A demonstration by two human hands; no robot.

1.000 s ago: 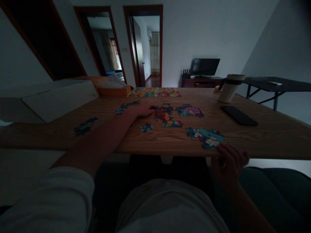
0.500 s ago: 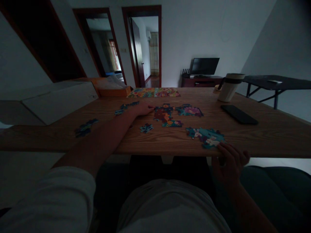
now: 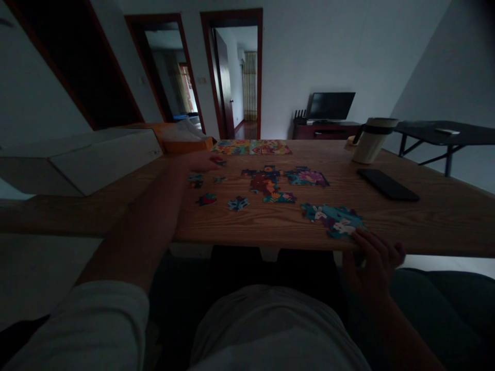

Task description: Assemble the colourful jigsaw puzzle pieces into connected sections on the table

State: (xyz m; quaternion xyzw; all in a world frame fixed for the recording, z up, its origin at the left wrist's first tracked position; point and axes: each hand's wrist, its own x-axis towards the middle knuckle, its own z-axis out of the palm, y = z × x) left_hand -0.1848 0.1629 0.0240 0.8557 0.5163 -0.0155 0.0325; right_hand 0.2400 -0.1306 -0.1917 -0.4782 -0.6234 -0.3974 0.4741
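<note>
My left hand (image 3: 201,161) reaches over the far left of the table, its fingers closed at a small dark puzzle piece (image 3: 220,163). Below its wrist lie loose puzzle pieces, among them a red and blue one (image 3: 206,199) and a blue-green one (image 3: 238,203). Just right of them is a joined section with a brown animal (image 3: 263,181), touching or nearly touching a section with a purple figure (image 3: 309,178). My right hand (image 3: 373,255) rests at the table's front edge, fingers apart, fingertips by the joined section with white rabbits (image 3: 334,219).
A colourful printed sheet (image 3: 253,147) lies at the table's far edge. White box (image 3: 104,157) and orange box (image 3: 185,146) stand left. On the right are a black phone-like slab (image 3: 386,184) and a pale mug (image 3: 374,141). My left forearm covers part of the table.
My left hand has moved left and away from the brown animal section, to a loose piece. A piece now shows at that section's left side. My right hand stays put; the view shifts slightly.
</note>
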